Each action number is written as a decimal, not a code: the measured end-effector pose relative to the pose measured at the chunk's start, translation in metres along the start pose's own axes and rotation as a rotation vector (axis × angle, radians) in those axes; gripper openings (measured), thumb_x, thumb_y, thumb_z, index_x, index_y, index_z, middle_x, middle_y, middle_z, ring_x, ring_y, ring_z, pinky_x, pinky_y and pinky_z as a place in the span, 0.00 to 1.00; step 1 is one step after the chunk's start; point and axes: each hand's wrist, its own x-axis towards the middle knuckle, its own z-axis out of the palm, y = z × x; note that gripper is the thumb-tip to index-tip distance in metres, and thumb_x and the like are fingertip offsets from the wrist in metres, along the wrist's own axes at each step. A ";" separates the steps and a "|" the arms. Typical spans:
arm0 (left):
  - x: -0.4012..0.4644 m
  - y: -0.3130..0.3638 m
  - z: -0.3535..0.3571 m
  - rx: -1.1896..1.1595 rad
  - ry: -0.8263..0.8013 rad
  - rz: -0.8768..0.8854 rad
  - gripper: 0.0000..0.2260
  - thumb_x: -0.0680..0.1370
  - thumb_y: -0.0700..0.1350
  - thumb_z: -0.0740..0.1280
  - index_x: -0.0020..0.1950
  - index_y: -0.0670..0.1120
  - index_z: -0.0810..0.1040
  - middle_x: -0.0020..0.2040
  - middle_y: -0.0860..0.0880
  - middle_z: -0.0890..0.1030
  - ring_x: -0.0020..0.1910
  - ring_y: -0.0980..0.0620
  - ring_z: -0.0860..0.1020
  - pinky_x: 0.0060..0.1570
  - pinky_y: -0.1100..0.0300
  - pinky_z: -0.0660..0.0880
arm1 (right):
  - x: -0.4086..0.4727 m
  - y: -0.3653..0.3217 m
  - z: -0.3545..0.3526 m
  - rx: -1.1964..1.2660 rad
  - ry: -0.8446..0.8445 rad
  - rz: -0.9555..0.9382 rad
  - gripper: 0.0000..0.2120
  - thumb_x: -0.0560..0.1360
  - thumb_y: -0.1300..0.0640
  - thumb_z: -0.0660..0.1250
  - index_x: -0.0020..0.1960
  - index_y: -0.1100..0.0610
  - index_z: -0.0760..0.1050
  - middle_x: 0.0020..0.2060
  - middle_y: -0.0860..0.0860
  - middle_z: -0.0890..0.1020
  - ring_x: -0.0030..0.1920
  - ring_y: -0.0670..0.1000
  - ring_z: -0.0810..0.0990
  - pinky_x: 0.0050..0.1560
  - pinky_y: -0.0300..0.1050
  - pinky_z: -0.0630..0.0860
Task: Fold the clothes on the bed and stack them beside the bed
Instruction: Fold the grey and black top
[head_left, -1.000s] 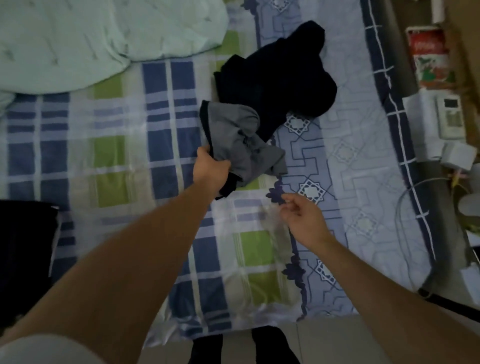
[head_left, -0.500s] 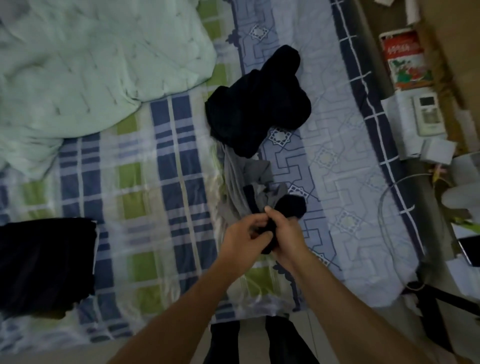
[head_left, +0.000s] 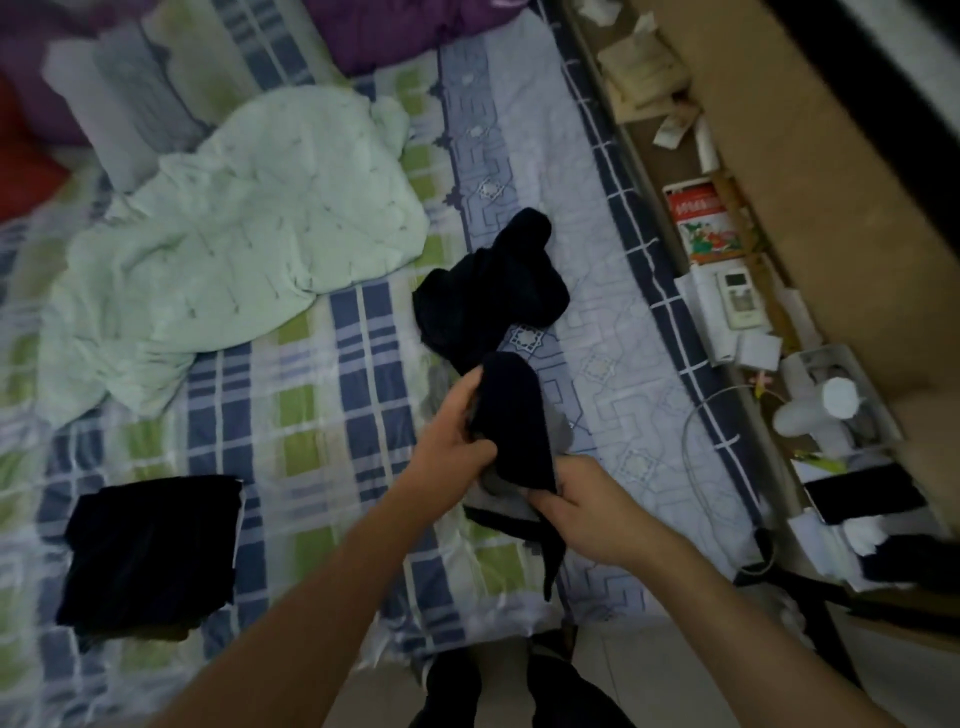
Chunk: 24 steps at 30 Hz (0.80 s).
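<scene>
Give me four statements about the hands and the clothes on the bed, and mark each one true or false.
1. Both hands, left hand and right hand, grip the dark and grey garment. True.
2. The folded dark stack lies to the right of the hands. False: it lies to their left.
3. The dark pile on the bed is neatly folded. False: it is crumpled.
4. A pale green blanket lies bunched on the bed. True.

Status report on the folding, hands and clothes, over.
Left hand and right hand both gripping the dark-and-grey garment above the bed. Dark pile unfolded behind it. Folded dark stack on bed. Nothing blocking.
</scene>
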 end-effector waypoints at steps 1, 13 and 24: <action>-0.002 0.015 0.002 0.042 -0.023 0.060 0.41 0.73 0.33 0.66 0.82 0.59 0.57 0.74 0.69 0.67 0.75 0.61 0.68 0.70 0.56 0.74 | -0.008 -0.009 -0.009 -0.030 -0.010 -0.019 0.15 0.80 0.60 0.64 0.36 0.51 0.74 0.33 0.48 0.79 0.34 0.47 0.77 0.36 0.50 0.74; -0.039 0.133 0.002 0.554 -0.234 0.189 0.10 0.78 0.37 0.67 0.46 0.53 0.78 0.57 0.52 0.83 0.57 0.56 0.79 0.58 0.54 0.76 | -0.085 -0.104 -0.085 -0.162 0.022 -0.149 0.05 0.76 0.62 0.71 0.44 0.54 0.82 0.34 0.49 0.81 0.36 0.46 0.80 0.38 0.45 0.73; -0.083 0.169 0.006 0.334 -0.109 0.194 0.15 0.83 0.53 0.67 0.39 0.49 0.72 0.31 0.57 0.70 0.31 0.59 0.70 0.34 0.67 0.67 | -0.125 -0.105 -0.095 -0.081 0.309 -0.180 0.04 0.80 0.54 0.71 0.53 0.47 0.82 0.41 0.50 0.86 0.44 0.53 0.85 0.48 0.59 0.82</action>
